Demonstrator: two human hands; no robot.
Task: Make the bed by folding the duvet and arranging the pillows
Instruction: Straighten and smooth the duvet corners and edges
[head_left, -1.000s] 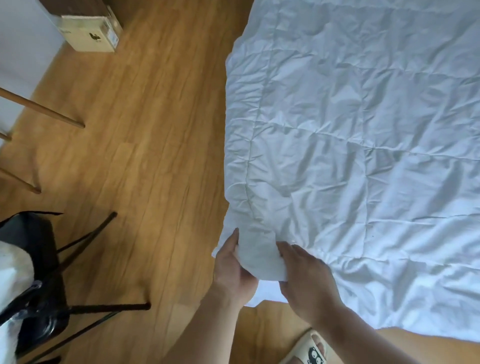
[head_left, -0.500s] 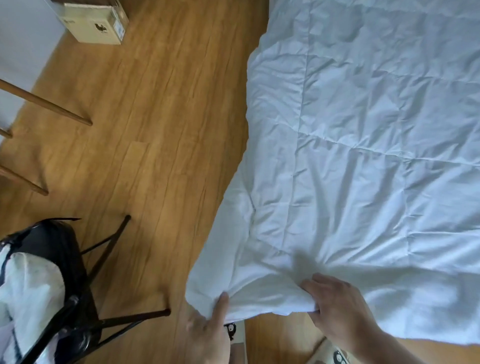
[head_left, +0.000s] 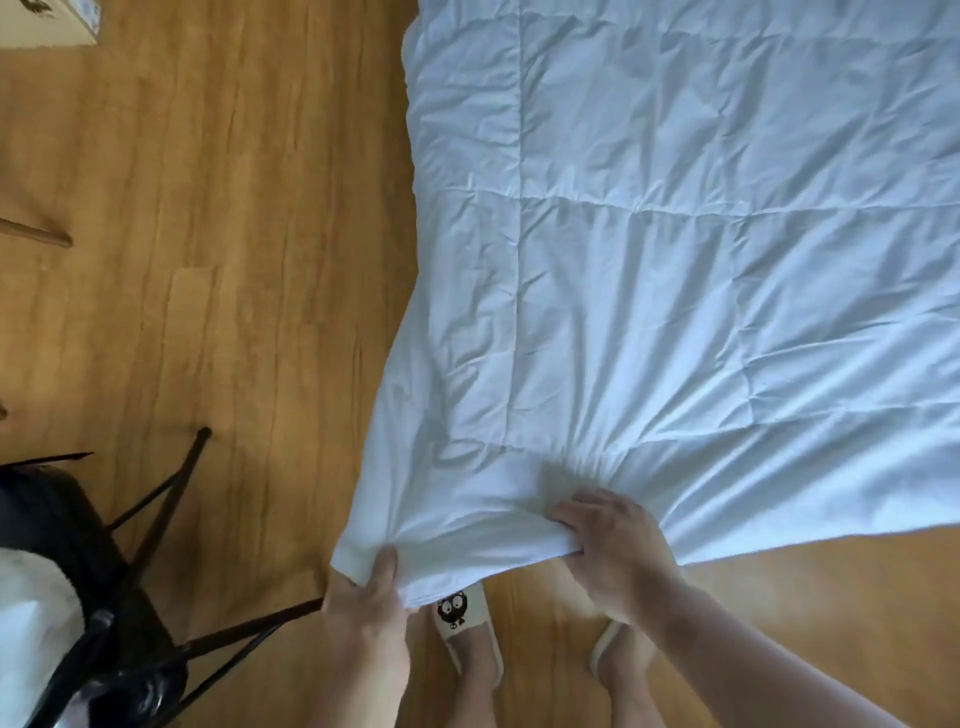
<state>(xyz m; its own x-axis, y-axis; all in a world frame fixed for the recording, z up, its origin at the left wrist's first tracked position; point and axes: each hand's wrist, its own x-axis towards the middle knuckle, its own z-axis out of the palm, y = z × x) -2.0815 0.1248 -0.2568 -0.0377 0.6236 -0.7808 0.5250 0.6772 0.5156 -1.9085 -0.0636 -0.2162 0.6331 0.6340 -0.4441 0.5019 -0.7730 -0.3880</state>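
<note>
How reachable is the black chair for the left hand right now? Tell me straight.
Probably yes: a leg of the black chair ends right beside the left hand, with nothing between them. But that hand grips a corner of the duvet and would have to let go first.

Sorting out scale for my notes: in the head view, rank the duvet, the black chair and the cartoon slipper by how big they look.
1. duvet, by far the largest
2. black chair, though the frame cuts it off
3. cartoon slipper, the smallest
</note>
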